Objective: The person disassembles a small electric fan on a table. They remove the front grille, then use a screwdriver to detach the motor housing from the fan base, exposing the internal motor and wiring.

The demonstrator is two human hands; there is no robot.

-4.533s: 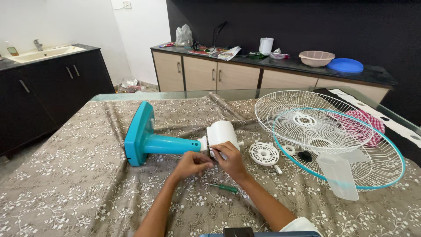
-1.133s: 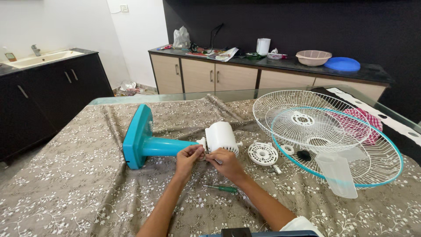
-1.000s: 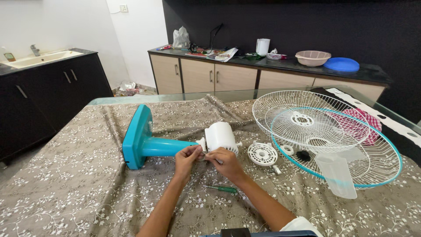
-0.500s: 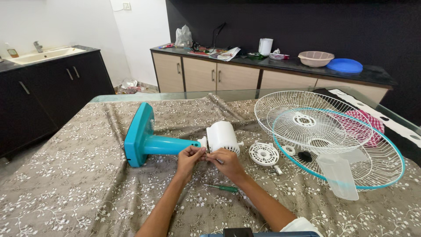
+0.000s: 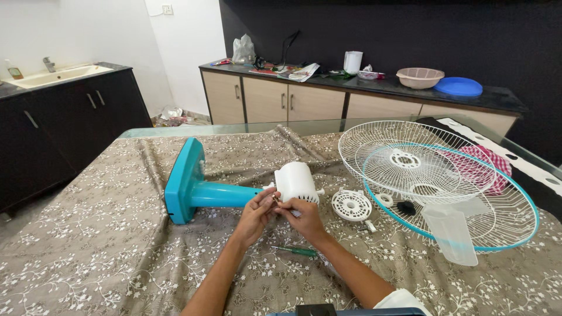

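- Two hands, both the person's own: left hand point(image 5: 253, 217) and right hand point(image 5: 300, 214), close together, fingertips meeting at the near side of the white motor housing point(image 5: 297, 182).
- Fingers pinch something tiny between them; too small to tell what. Cannot tell how firm the grip is.
- One fan stand, lying on its side: teal base point(image 5: 182, 180) out left of the left hand, teal neck running to the housing just beyond the fingertips.
- One green-handled screwdriver point(image 5: 296, 251) on the cloth just nearer than the right wrist, untouched.
- One white round vented cover point(image 5: 351, 205) just right of the right hand; one small white ring point(image 5: 384, 200) and one black knob point(image 5: 405, 207) further right.
- Two wire guards point(image 5: 410, 158) stacked far right, one with teal rim; one clear blade point(image 5: 451, 234) lying over them.
- Open cloth left of and nearer than the forearms; right side crowded.
- Surface: brown floral cloth point(image 5: 88, 246) over a glass table, whose far edge shows beyond the hands.
- Room: cabinets with cluttered counter beyond, sink counter far left.
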